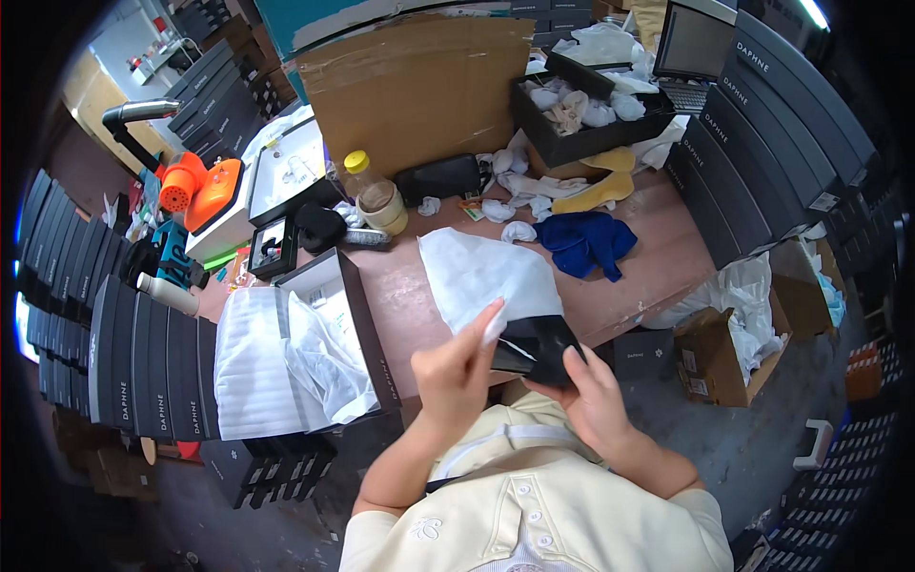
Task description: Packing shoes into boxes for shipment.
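Observation:
A shiny black shoe (pixel 545 341) is in my right hand (pixel 593 398), close in front of my body. My right thumb lies on top of it, and the other fingers are mostly hidden beneath. At its left side my left hand (pixel 456 372) is closed on a small white wad (pixel 495 324), probably tissue or cloth, with the index finger pointing up along it. Just past the shoe, a white sheet of wrapping paper (pixel 481 272) lies on the pinkish table (pixel 400 310). Left of my hands stands an open black shoe box (pixel 360 324) with white paper and foam hanging out.
Stacked dark shoe boxes (pixel 762 143) rise at right; more boxes (pixel 148 362) stand at left. A blue cloth (pixel 586 245), a yellow-capped bottle (pixel 381 202) and a black box of crumpled paper (pixel 591 119) are farther back. A carton (pixel 729 357) stands below the table's right edge.

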{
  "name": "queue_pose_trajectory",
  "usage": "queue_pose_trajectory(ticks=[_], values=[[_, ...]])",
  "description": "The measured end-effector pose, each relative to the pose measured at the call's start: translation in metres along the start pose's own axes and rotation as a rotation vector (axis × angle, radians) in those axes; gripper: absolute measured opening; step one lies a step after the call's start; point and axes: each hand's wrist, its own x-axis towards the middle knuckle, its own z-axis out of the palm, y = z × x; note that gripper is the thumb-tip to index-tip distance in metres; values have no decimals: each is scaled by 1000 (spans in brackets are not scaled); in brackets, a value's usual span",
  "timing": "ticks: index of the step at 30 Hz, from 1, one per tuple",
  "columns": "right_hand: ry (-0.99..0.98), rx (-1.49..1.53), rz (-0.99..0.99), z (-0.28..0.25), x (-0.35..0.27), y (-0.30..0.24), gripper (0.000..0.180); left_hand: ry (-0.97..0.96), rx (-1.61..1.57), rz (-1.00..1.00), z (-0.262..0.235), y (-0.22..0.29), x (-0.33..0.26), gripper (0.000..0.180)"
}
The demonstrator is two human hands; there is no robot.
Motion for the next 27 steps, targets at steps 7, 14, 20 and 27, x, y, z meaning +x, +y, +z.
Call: queue_pose_trajectory(ticks=[7, 14, 20, 27], values=[[-71, -5, 103, 1, 38, -22, 36, 196, 383, 233, -21, -31, -12, 41], [-356, -2190, -659, 26, 72, -32, 19, 315, -102, -283, -19, -35, 47, 23], [-856, -1515, -1369, 90, 32, -115, 18, 414, -535, -127, -58, -39, 106, 24], [-512, -1330, -1174, 82, 115, -65, 98, -222, -900, -202, -72, -15, 117, 18]])
